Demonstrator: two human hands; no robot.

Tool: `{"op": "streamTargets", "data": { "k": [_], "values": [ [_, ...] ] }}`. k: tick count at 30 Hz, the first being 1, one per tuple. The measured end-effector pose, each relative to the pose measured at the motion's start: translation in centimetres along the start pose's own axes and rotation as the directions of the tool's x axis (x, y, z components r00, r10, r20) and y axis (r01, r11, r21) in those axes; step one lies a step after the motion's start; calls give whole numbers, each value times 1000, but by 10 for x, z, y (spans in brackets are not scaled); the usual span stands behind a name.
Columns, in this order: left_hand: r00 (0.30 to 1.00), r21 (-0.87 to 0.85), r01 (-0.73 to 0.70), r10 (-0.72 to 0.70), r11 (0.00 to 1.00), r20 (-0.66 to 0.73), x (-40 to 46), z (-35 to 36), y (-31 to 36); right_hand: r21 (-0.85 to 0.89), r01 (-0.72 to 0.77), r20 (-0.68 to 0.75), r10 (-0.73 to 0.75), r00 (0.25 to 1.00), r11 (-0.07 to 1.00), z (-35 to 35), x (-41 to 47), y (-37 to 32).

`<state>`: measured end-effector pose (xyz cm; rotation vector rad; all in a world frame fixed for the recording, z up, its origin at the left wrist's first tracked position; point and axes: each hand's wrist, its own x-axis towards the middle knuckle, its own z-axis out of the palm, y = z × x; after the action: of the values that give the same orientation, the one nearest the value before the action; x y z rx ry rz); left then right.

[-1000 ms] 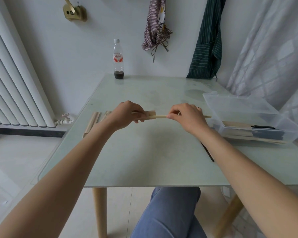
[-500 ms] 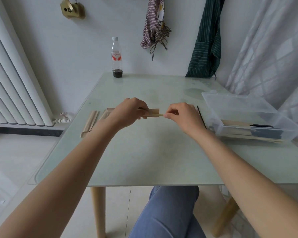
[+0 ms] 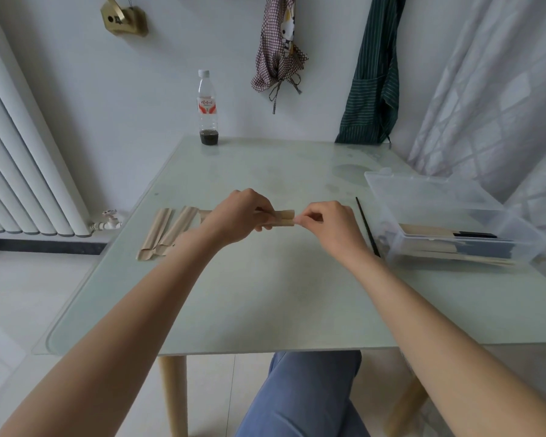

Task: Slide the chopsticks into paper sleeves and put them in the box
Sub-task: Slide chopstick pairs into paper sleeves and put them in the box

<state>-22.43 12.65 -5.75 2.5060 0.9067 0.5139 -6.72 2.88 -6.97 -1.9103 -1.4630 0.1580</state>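
Note:
My left hand (image 3: 238,217) grips a tan paper sleeve (image 3: 285,217) just above the glass table (image 3: 265,294). My right hand (image 3: 327,227) is right at the sleeve's open end, fingertips pinched there; the chopsticks are almost wholly inside and I cannot see their shafts. Two empty tan sleeves (image 3: 167,231) lie on the table to the left. A single black chopstick (image 3: 367,225) lies on the table to the right of my right hand. The clear plastic box (image 3: 448,197) at the right holds several sleeved chopsticks (image 3: 448,239).
A plastic bottle (image 3: 207,108) with dark liquid stands at the table's far edge. Behind it, cloth aprons hang on the wall. A radiator fills the left side and a curtain the right. My knees are under the near table edge.
My right hand has moved left toward my left hand, pushing the pale chopsticks into the sleeve; the bare shafts seen before are now hidden.

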Motion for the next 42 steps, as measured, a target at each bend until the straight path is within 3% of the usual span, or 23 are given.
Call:
{"op": "streamTargets", "data": {
  "k": [4,8,14,27,35,38,42],
  "values": [
    [998,5,68,-68,998,10,7,10,-10,-141,-121,-69,112,991,983,-4,13,31],
    [993,24,114,-115,993,27,15,19,-11,-341,-281,-25,290,957,897,-6,21,60],
    [988,38,155,-155,987,10,26,21,-15,-512,-348,-6,402,915,785,-2,25,75],
    [981,-19,195,-195,981,-13,33,21,-20,-540,-426,111,564,818,725,-6,42,72],
    [967,-59,226,-232,972,-105,27,8,-18,-538,-405,110,538,836,739,-6,35,58],
    [943,-91,254,-267,963,-197,22,-1,-22,-430,-332,112,414,903,840,-4,29,44],
    [924,-184,264,-303,947,-233,13,-9,-24,-117,-113,221,137,966,987,-4,15,24]
  ]
}}
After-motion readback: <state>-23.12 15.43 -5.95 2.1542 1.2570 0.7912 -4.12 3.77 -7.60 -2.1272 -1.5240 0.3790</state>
